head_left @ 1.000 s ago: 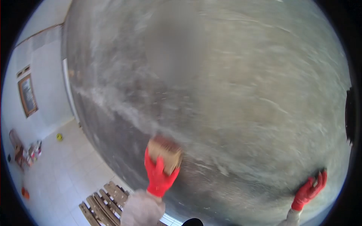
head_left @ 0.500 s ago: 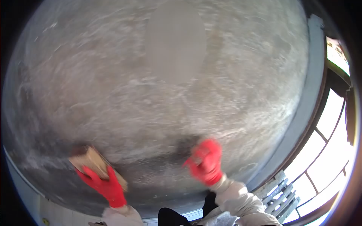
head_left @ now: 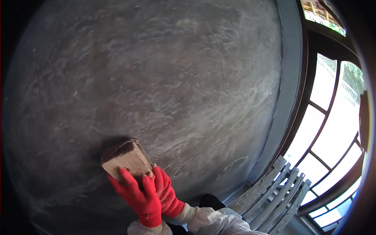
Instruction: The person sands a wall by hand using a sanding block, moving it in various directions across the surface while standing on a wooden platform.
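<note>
A wooden sanding block (head_left: pixel 131 159) with a dark brown wrap along its upper edge is held at the grey, streaked wall (head_left: pixel 172 86), left of the middle. My left hand (head_left: pixel 140 197), in a red glove, grips the block from below with fingers spread over its near face. Close behind it, my right hand (head_left: pixel 166 192), also red-gloved, has its fingertips at the block's lower right edge. Part of the right hand is hidden by the left. The side of the block facing the wall is out of sight.
A grey strip (head_left: pixel 288 70) borders the wall on the right, beside a dark-framed window (head_left: pixel 329 117) with bright light. A slatted, paint-spattered wooden bench or rack (head_left: pixel 270 196) stands at the lower right.
My right hand has come left from the wall to the block beside my left hand. The block has shifted right in view. The camera has turned, showing more window and bench.
</note>
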{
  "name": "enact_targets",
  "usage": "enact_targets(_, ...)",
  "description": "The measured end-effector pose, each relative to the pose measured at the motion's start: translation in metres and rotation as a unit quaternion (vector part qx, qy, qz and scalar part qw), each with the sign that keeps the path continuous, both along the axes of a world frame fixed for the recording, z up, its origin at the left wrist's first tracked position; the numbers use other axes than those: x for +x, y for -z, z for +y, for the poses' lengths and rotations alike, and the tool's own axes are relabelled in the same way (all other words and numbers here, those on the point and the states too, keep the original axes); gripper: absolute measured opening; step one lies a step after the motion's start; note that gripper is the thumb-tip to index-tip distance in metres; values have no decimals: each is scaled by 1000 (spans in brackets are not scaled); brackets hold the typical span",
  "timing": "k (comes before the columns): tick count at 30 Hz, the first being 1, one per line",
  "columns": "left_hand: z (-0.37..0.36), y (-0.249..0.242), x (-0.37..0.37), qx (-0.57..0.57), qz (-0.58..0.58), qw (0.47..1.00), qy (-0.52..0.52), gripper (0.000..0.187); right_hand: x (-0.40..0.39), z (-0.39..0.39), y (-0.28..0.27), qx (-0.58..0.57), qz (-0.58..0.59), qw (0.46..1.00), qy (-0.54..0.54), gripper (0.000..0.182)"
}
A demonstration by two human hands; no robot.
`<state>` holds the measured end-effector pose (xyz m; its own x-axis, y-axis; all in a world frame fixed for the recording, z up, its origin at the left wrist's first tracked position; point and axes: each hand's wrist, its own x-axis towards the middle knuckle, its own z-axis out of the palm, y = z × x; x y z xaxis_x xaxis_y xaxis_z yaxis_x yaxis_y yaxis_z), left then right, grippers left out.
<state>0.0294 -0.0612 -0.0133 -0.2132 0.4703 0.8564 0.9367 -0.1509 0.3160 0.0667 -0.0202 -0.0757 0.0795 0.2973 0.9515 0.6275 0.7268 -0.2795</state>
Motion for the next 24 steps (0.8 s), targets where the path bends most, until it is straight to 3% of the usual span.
enact_targets(4, -4, 22, 26, -59, -25, 992, 105, 60, 32, 14, 16, -51, 14, 993, 102, 61)
enact_targets(6, -7, 33, 33, -96, -47, 975, 194, 57, 67, 20, 22, -34, 10, 999, 27, 75)
enact_targets(7, -8, 39, 33, -81, -144, 955, 247, 56, 84, 25, 21, -21, 19, 998, 54, 94)
enact_targets(9, -17, 39, 10, -65, -119, 968, 211, 56, 132, 38, 12, -59, 42, 994, 77, 116)
enact_targets(11, -29, 25, -7, -49, -104, 977, 178, 55, 186, 65, -12, -74, 56, 983, 158, 119)
enact_targets(13, -41, 9, -16, -17, 72, 997, -28, 45, 231, 108, -40, -14, 153, 972, 177, 112)
enact_targets(14, -37, 10, -12, -17, 69, 997, -24, 45, 245, 121, -59, -7, 210, 964, 164, 107)
enact_targets(16, -29, 11, -3, 26, -43, 997, 60, 46, 251, 126, -87, 24, 198, 965, 170, 103)
enact_targets(18, -19, 3, 17, 38, 1, 997, 61, 45, 227, 93, -91, 3, 80, 971, 224, 97)
enact_targets(19, -15, -1, 25, 50, 48, 996, 60, 44, 214, 81, -75, -18, 31, 985, 171, 88)
enact_targets(21, -7, -8, 34, 68, 66, 994, 62, 44, 196, 83, -7, 74, -39, 989, 123, 70)
enact_targets(22, -5, -11, 35, 81, 84, 991, 62, 44, 199, 84, 31, 76, -59, 988, 120, 72)
enact_targets(24, -7, -9, 22, 96, 93, 990, 36, 44, 210, 89, 88, 1, 40, 991, 130, 96)
